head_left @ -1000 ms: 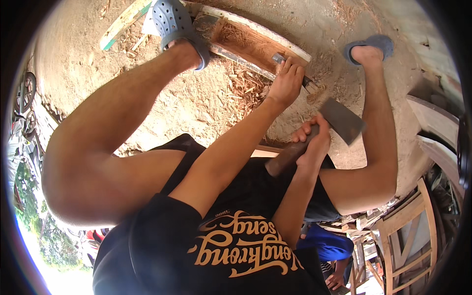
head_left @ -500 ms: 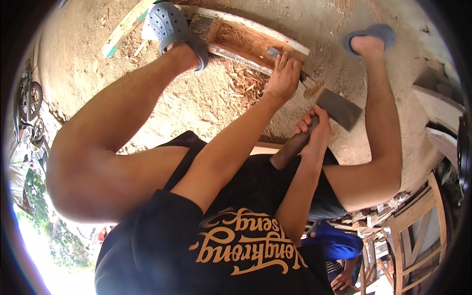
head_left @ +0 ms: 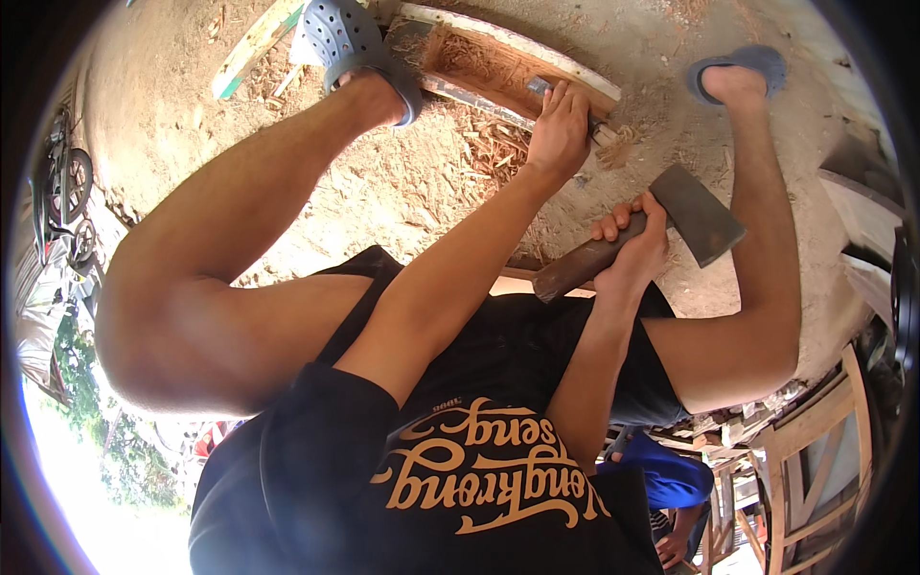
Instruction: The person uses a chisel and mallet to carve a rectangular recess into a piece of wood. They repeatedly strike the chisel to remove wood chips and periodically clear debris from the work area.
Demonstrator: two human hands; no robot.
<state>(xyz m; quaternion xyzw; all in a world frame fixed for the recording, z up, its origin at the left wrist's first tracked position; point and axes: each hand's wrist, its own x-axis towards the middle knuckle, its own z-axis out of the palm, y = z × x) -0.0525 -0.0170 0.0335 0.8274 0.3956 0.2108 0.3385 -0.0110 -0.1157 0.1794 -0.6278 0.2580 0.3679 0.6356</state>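
Observation:
My left hand (head_left: pixel 560 134) is closed round a chisel, whose grey metal blade (head_left: pixel 539 85) rests at the hollow of a carved wooden piece (head_left: pixel 522 57). The chisel's wooden butt (head_left: pixel 606 135), frayed at its end, sticks out on the other side of the fist. Lower and to the right, my right hand (head_left: pixel 634 247) grips the brown handle of a mallet (head_left: pixel 698 217) with a dark, blocky head. That head is apart from the chisel's butt. Loose shavings lie in the hollow. Where the blade's edge meets the wood is too small to make out.
A foot in a blue-grey clog (head_left: pixel 359 57) is beside the wood's left end; the other clog (head_left: pixel 738 72) is at far right. Wood chips (head_left: pixel 494 153) litter the ground. Wooden frames (head_left: pixel 819 460) and a person in blue (head_left: pixel 661 474) are at lower right, bicycles (head_left: pixel 72 192) at far left.
The mallet in my right hand has moved a little right, away from the chisel's butt, and its handle lies flatter. My left hand stays on the chisel. The whole view has shifted slightly.

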